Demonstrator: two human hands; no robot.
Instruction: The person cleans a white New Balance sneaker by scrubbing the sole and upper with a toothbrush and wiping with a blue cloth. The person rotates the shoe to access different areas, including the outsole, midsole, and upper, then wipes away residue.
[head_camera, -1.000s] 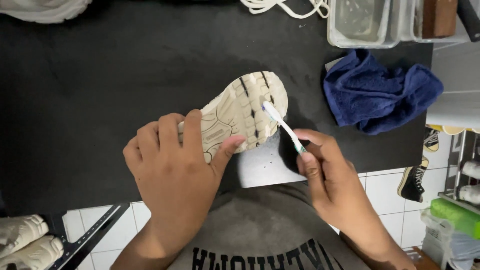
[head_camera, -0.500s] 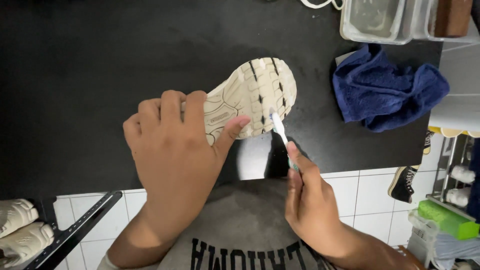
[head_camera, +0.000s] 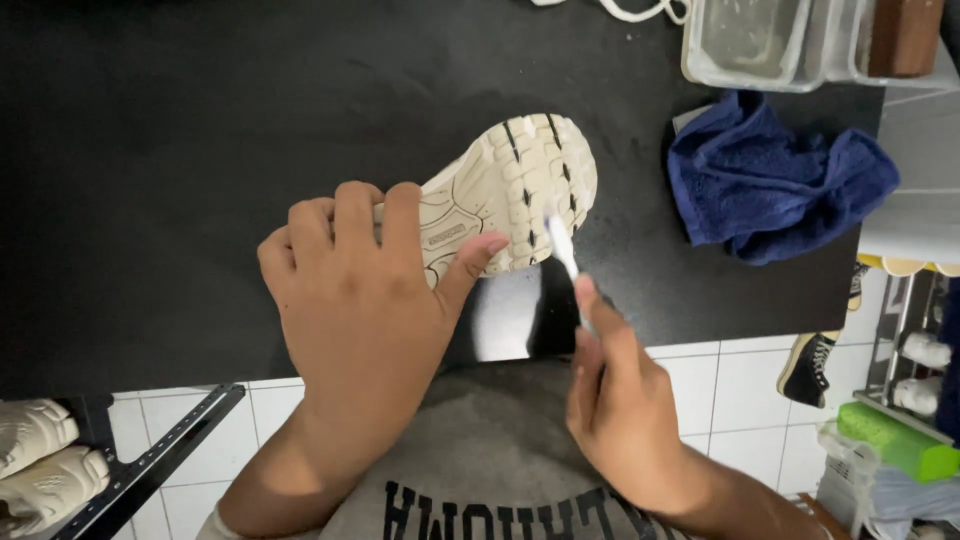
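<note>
My left hand holds the shoe sole-up over the black surface. My right hand grips the toothbrush, which has slid down toward the sole's near edge.

Grey shirt, black lettering, arms seemingly bare

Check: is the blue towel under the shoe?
No, the blue towel lies crumpled on the black table well to the side of the shoe, apart from it.
</note>
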